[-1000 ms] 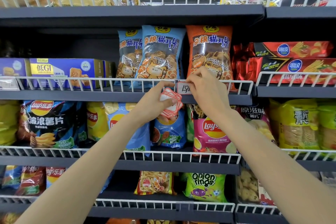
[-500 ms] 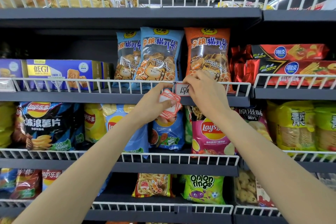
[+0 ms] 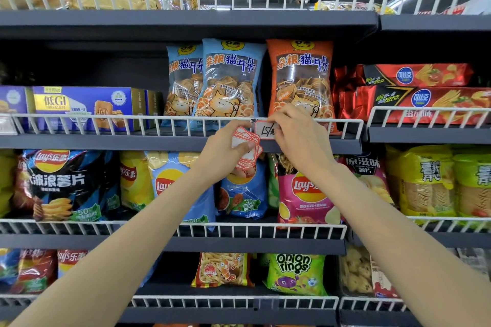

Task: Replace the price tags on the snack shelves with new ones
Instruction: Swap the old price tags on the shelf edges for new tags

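A shop: wire-fronted shelves [image 3: 186, 14] stocked with snack bags [image 3: 231, 79].

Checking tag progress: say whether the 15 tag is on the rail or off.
On: the price tag sits against the wire rail, right hand fingers pinching its edge.

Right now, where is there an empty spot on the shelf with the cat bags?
Bare shelf shows above the purple biscuit box, left of the blue cat bags. It is crowded from those bags rightward: orange cat bag, then red chip packs.

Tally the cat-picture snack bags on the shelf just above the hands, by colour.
Blue bags: 2
Orange bag: 1
Total: 3
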